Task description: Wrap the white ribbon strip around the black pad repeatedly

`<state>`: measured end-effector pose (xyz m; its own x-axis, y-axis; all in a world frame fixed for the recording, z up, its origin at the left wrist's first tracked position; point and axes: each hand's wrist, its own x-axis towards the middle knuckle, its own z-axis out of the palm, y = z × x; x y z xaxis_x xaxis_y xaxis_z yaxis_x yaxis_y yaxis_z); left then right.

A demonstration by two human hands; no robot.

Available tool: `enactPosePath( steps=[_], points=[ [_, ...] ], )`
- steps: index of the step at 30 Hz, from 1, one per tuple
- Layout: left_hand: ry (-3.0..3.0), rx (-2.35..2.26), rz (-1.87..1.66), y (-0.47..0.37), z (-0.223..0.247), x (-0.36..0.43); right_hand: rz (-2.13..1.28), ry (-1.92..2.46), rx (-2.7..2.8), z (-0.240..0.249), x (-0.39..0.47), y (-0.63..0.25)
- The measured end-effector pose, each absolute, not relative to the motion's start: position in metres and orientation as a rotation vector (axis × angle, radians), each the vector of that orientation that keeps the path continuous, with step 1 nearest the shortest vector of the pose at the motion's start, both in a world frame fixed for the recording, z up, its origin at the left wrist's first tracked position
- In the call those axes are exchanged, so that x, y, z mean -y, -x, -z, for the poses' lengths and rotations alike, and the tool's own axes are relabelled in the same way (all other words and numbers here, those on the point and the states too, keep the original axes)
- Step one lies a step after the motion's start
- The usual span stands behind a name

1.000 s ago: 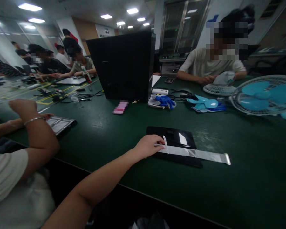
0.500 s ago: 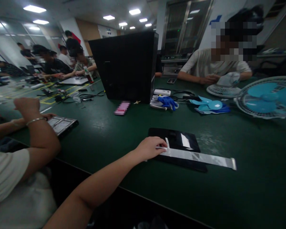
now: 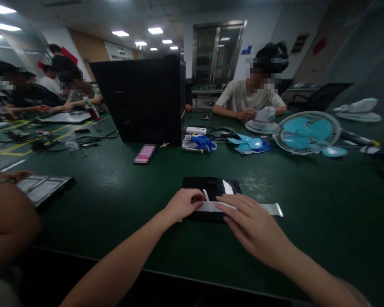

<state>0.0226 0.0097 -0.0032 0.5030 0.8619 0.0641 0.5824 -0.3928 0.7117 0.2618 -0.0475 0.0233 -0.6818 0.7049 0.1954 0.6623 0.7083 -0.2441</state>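
Note:
A flat grey ribbon cable (image 3: 208,207) lies across a glossy black panel (image 3: 195,183) on the green table. My left hand (image 3: 183,204) pinches the cable near its left end, thumb and fingertips together. Over the cable's middle rests my right hand (image 3: 248,217), fingers stretched out and nothing gripped. Its fingers cover part of the cable and the panel. The cable's connector end (image 3: 278,209) sticks out to the right, past the panel. A small white strip (image 3: 206,195) stands up from the cable between my hands.
A large black computer case (image 3: 141,102) stands beyond the hands, with a pink phone (image 3: 144,154) and keys (image 3: 164,145) before it. Blue gloves (image 3: 203,143), a blue fan blade (image 3: 248,142) and a fan (image 3: 307,132) lie further right. A neighbour's arm (image 3: 9,213) is at left.
My right hand has come in from the right and lies over the cable. My left hand still holds the cable's left part. The view has turned right.

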Motion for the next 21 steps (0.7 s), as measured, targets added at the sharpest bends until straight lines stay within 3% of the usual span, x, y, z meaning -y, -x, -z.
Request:
enactPosePath(
  steps=[21],
  points=[
    [-2.023, -1.525, -0.868, -0.006, 0.003, -0.020, -0.291, 1.113, 2.861, -0.017, 0.039, -0.238]
  ],
)
